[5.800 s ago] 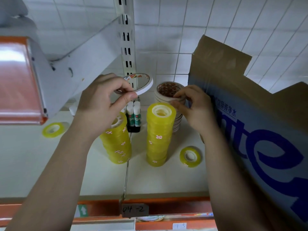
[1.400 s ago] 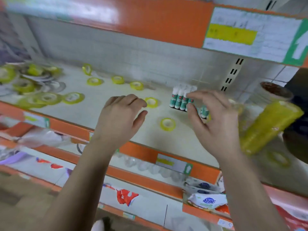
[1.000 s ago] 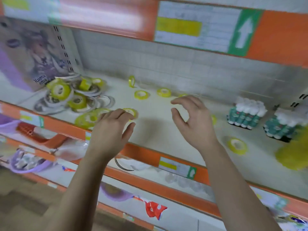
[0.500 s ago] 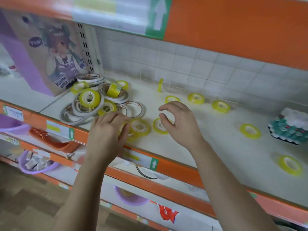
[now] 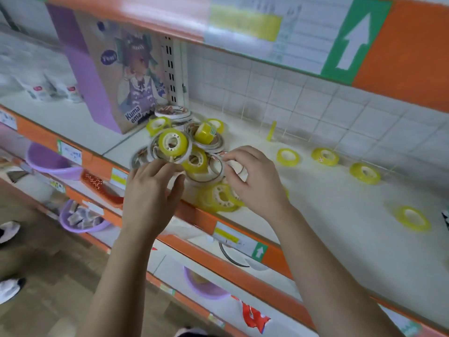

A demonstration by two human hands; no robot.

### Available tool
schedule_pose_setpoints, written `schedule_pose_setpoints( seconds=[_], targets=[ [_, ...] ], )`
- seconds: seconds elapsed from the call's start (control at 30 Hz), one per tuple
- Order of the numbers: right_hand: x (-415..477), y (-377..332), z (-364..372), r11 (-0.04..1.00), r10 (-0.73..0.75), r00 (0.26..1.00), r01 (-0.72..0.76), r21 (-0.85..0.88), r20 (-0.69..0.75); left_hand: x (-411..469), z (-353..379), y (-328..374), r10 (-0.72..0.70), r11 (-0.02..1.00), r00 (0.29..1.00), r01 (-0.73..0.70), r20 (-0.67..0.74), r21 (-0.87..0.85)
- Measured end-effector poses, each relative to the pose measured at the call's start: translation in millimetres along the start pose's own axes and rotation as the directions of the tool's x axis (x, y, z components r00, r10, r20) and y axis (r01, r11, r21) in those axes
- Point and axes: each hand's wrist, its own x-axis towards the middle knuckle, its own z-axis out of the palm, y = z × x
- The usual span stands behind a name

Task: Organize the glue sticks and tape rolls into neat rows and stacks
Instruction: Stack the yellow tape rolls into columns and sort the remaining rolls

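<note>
Blur: heavy motion smear across the whole view; print on the upper shelf label unreadable, every edge soft.
Tape pile (image 5: 184, 147): on the white shelf (image 5: 340, 203), at 12 o'clock from both hands; glossy yellow rolls with white spoked cores tangled among thin flat white-rimmed rings; lower layers buried, count impossible.
Left hand (image 5: 151, 193): fingers nearly straight and a little spread, tips up against the pile's near rim; thumb loose toward 3 o'clock; nothing visibly gripped.
Right hand (image 5: 257, 181): fingers curled, forefinger and thumb hooked about a thin ring (image 5: 239, 169) at the pile's 4 o'clock edge; pinched or only touched, cannot tell through the blur.
Flat yellow roll (image 5: 218, 198): at the pile's 6 o'clock, by the shelf lip, partly hidden under the right hand; wide spoked core, shiny.
Strays: loose roll (image 5: 288, 156), second roll (image 5: 325, 156), third roll (image 5: 364, 173) and far roll (image 5: 412, 218), small, round, lying flat, well apart, strung out toward 3 o'clock.
Upright roll (image 5: 271, 131): on edge near the tiled back wall, at 2 o'clock from the pile; seen side-on as a narrow yellow strip.
Purple box (image 5: 109, 76): smooth card with a cartoon print, at 10 o'clock, just beside the pile; top cut off by the upper shelf.
Right edge: dark-and-white sliver (image 5: 445, 216), cropped, unidentifiable.
Lower shelf: purple plastic bowl (image 5: 52, 161), rounded, contents too blurred to name.
</note>
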Motion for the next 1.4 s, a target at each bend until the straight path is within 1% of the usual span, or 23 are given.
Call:
schedule_pose_setpoints(
  seconds=[0.13,0.2,0.33,0.4,0.5,0.67,0.83,0.97,1.23,1.4],
  targets=[
    [9.3,-16.4,27.4,1.000,-0.009,1.000,0.009,-0.018,0.010,5.5,-8.2,-31.7,-0.003,0.999,1.000,0.002,-0.029,-0.045],
    [16.2,-25.6,45.3,0.999,-0.007,1.000,0.007,-0.038,0.000,13.1,-12.6,-49.9,0.026,0.997,1.000,-0.027,-0.014,-0.079],
    [27.1,-39.0,81.8,0.984,-0.055,0.996,0.043,-0.170,-0.066,27.2,-22.0,-89.5,0.103,0.990,0.995,-0.101,0.013,-0.103],
    [30.0,-41.3,92.7,0.977,-0.047,0.998,0.036,-0.211,-0.045,32.3,-24.4,-105.8,0.132,0.986,0.991,-0.130,0.018,-0.107],
    [34.5,-42.3,97.6,0.982,-0.010,1.000,0.007,-0.187,-0.010,36.9,-23.7,-122.4,0.156,0.982,0.986,-0.150,0.051,-0.114],
    [40.5,-45.4,103.6,0.977,-0.020,1.000,0.023,-0.211,0.018,37.5,-16.9,-138.5,0.202,0.967,0.974,-0.182,0.105,-0.176],
    [36.6,-48.5,111.7,0.970,0.010,0.998,-0.026,-0.243,-0.066,39.5,-11.1,-144.5,0.244,0.950,0.961,-0.210,0.130,-0.231],
    [34.0,-52.2,113.5,0.970,0.001,0.997,-0.020,-0.241,-0.077,39.8,-9.5,-147.4,0.260,0.937,0.958,-0.220,0.123,-0.272],
    [34.6,-58.7,107.4,0.965,0.005,0.976,-0.061,-0.253,-0.216,36.8,-9.7,-147.7,0.292,0.915,0.946,-0.234,0.140,-0.329],
    [27.1,-59.1,96.8,0.964,0.074,0.947,-0.149,-0.222,-0.311,33.8,-5.2,-139.4,0.324,0.899,0.934,-0.253,0.153,-0.358]
  ],
)
